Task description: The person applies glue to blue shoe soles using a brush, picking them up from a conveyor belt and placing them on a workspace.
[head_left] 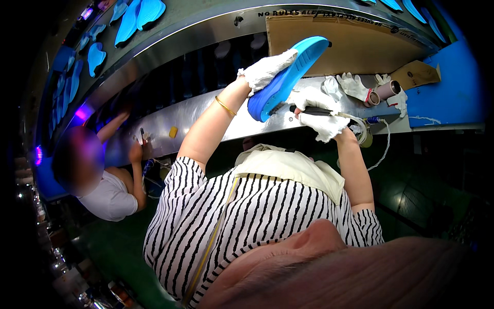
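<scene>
Two white-gloved hands meet over the counter (200,119). The left hand (267,69) has its grip closed along the left side of a blue sole (288,80), which is held up off the counter and tilted, its far end leaning right and its darker blue end lower and nearer. The right hand (312,98) has its grip wrapped round a black-handled tool (316,110), pointed left at the sole's near right edge.

Work on this sole looks under way, judging by the tool brought right up to it; how much of the edge is done and how much is left does not show. Many more blue soles (136,20) lie on the dark belt (198,13) beyond, and whether those are finished or waiting cannot be told.

To the right on the counter are spare gloves (354,86) and a brown tube (386,91), with a cardboard panel (350,49) standing behind. Farther left, a co-worker (110,198) sits near a small yellow block (173,132).

The tool's tip is hard to make out, so contact with the sole is uncertain. The left fingers are partly hidden behind the sole, shapes under the belt sink into darkness, and the rim cuts off the belt's ends.
</scene>
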Motion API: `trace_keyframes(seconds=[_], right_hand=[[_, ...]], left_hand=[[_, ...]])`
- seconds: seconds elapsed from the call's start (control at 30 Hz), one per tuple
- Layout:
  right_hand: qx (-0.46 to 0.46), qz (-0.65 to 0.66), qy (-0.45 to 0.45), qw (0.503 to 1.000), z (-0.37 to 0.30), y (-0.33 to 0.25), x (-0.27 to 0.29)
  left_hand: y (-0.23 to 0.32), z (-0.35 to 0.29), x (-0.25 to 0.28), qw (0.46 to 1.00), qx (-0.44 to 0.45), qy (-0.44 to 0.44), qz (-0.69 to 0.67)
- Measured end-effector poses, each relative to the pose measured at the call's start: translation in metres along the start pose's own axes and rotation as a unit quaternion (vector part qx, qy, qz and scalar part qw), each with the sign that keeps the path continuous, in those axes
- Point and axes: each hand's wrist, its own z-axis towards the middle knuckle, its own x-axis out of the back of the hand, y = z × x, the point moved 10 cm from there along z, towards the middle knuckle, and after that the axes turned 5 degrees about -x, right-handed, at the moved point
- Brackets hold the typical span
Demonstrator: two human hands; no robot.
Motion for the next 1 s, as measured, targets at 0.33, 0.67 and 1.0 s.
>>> trace_keyframes(seconds=[0.33, 0.67, 1.0], right_hand=[[0.102, -0.031, 0.001, 0.994, -0.004, -0.025, 0.013], [0.110, 0.078, 0.178, 0.975, -0.018, -0.029, 0.052], [0.110, 0.107, 0.316, 0.936, -0.015, -0.020, 0.058]], left_hand=[[0.008, -0.011, 0.008, 0.999, -0.044, 0.016, -0.012], [0.004, -0.042, 0.037, 0.897, -0.051, -0.053, -0.437], [-0.059, -0.037, -0.053, 0.881, -0.068, -0.077, -0.462]])
